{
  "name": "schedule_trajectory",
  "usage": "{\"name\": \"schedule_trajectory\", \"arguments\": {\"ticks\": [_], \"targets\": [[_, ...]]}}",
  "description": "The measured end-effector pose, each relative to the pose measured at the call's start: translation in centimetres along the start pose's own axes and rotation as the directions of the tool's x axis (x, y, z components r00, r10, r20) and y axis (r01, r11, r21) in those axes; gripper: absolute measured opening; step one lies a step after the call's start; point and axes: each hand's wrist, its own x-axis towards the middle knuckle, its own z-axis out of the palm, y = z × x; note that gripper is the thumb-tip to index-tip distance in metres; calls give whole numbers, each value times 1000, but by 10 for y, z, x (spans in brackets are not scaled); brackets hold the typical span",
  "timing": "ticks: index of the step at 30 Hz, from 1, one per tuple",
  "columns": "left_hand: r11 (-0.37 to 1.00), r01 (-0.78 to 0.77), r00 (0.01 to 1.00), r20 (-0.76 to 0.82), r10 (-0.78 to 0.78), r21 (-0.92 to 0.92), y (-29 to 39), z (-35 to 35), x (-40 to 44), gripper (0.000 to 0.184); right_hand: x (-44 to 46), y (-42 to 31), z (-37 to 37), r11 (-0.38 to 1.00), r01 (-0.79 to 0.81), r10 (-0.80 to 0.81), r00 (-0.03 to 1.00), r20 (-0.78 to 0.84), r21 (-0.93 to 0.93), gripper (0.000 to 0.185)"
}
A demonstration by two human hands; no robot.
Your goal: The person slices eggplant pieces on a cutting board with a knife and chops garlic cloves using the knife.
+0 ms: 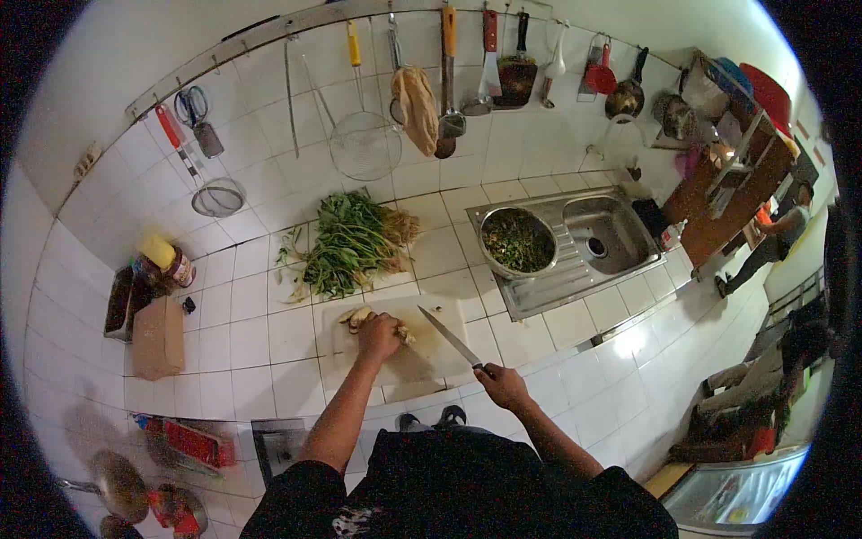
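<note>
On the white cutting board [440, 314], my left hand [379, 338] is closed with its fingers curled down around pale, knobbly pieces [406, 336] that look like ginger root. More such pale pieces [357, 317] lie just beyond the knuckles, towards the upper left of the board. My right hand [505, 388] grips the dark handle of a kitchen knife [451, 337]. Its long blade points up and left over the board's right part, apart from the left hand. Behind the board rests a heap of leafy greens [346, 242] with pale roots at its right side.
A bowl of chopped greens [519, 241] stands on the drainboard of the steel sink [611, 238]. A cardboard box [159, 339] and jars [181, 269] are at the left. Strainers [365, 146] and other utensils hang above. Another person [781, 232] is at the far right.
</note>
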Motion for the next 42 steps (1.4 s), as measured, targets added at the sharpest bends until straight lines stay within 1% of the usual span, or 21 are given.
{"name": "schedule_trajectory", "arguments": {"ticks": [2, 4, 8, 10, 11, 13, 14, 15, 16, 18, 19, 20, 22, 24, 29, 32, 34, 37, 39, 41, 42], "targets": [[999, 6, 1000, -8, -6, -37, -1, 0, 3, 27, -3, 0, 4, 998, -8, 7, 1000, -26, -60, 50], [999, 9, 991, -132, -14, -43, -6, 6, -1, 21, -4, 0, 9, 998, -11, 9, 999, -32, -63, 49], [997, -32, 994, -107, 25, -70, -19, 10, 1, 16, -18, -5, 26, 999, -43, 42, 999, -35, -29, 49], [954, -4, 998, -56, -13, -299, -12, -1, 0, 16, -20, -12, 32, 998, -64, 63, 997, -45, -8, 49], [953, -4, 998, -57, -14, -302, -12, 7, 5, 16, -21, -15, 35, 997, -75, 75, 995, -64, 2, 49], [954, -52, 989, -149, 8, -295, -11, 35, 16, 15, -24, -18, 41, 996, -89, 90, 993, -80, 7, 49], [953, -51, 989, -149, 6, -298, -7, 43, 18, 15, -24, -18, 44, 995, -79, 85, 992, -93, 65, 49], [963, -7, 995, -98, -20, -269, 1, 45, 22, 13, -22, -19, 47, 990, -66, 80, 991, -108, 124, 50], [971, 31, 998, -51, -44, -237, 5, 45, 27, 12, -18, -19, 50, 990, -63, 77, 991, -113, 123, 50], [973, 16, 997, -64, -32, -229, 8, 45, 31, 10, -12, -14, 54, 992, -34, 43, 997, -67, 123, 50], [975, 10, 997, -68, -26, -221, 11, 46, 32, 9, -10, -12, 57, 996, 13, -4, 995, -102, 89, 51], [977, 8, 997, -70, -23, -213, 12, 47, 35, 8, -7, -5, 66, 997, 22, -10, 988, -157, 77, 52], [974, -14, 997, -75, -3, -228, 11, 51, 37, 9, -6, -15, 59, 997, -21, 27, 997, -73, 79, 53], [983, -16, 987, -162, -15, -185, 10, 55, 34, 10, -1, -12, 60, 995, -34, 38, 998, -40, 92, 53], [967, -1, 992, -121, -31, -255, 9, 57, 34, 11, 6, -13, 54, 991, -37, 36, 999, 3, 132, 53], [957, -14, 996, -91, -13, -291, 5, 59, 37, 12, 17, -21, 50, 994, -40, 40, 999, 4, 106, 54], [954, -29, 997, -71, 8, -297, 4, 60, 36, 12, 30, -28, 49, 992, 123, -123, 992, -10, -8, 54], [968, -41, 995, -93, 18, -246, 6, 58, 34, 14, 36, -37, 43, 989, 138, -138, 990, -5, -48, 55], [974, 15, 987, -154, -51, -228, 11, 54, 28, 15, 35, -34, 42, 988, 147, -147, 989, -13, -47, 55], [969, 48, 980, -176, -92, -242, 15, 45, 24, 15, 31, -29, 45, 988, 148, -148, 989, -10, -47, 54], [963, 80, 971, -198, -133, -257, 15, 45, 23, 16, 25, -30, 44, 992, 123, -123, 992, -21, 4, 54]]}}
